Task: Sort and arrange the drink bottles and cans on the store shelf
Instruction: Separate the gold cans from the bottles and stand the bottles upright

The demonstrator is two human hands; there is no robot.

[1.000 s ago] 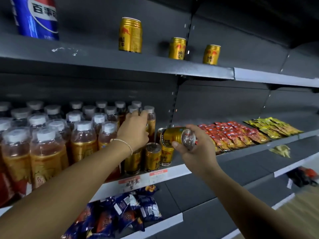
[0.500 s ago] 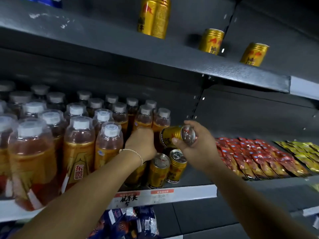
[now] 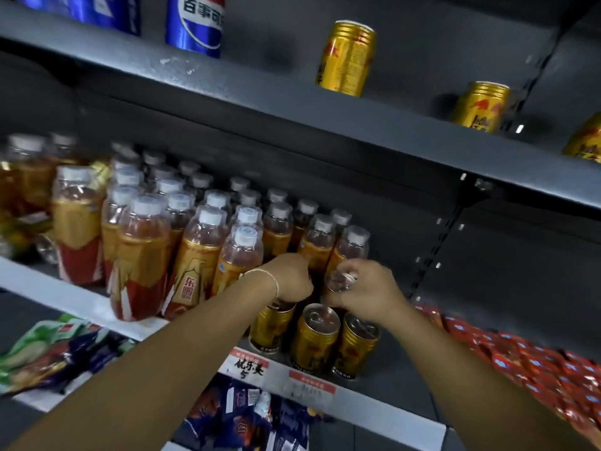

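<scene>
Three small gold cans stand at the front of the middle shelf (image 3: 390, 415): one (image 3: 271, 330) under my left hand, one (image 3: 313, 340) in the middle and one (image 3: 356, 349) on the right. My left hand (image 3: 291, 278) sits on the leftmost can with its fingers curled over the top. My right hand (image 3: 367, 292) grips another gold can (image 3: 341, 281), held just above and behind the standing cans with its silver top facing me. Rows of amber drink bottles (image 3: 198, 249) with white caps fill the shelf to the left.
On the upper shelf stand blue Pepsi cans (image 3: 195, 24) and three spaced gold cans (image 3: 348, 58) (image 3: 481, 107) (image 3: 585, 138). Red snack packets (image 3: 520, 362) lie right of the cans. Price tags (image 3: 248, 364) hang on the shelf edge. Snack bags (image 3: 244, 415) fill the lower shelf.
My right hand has brought its can down and left, close against the bottles above the standing cans. My left hand has stayed over the leftmost can. The view shifted left and closer.
</scene>
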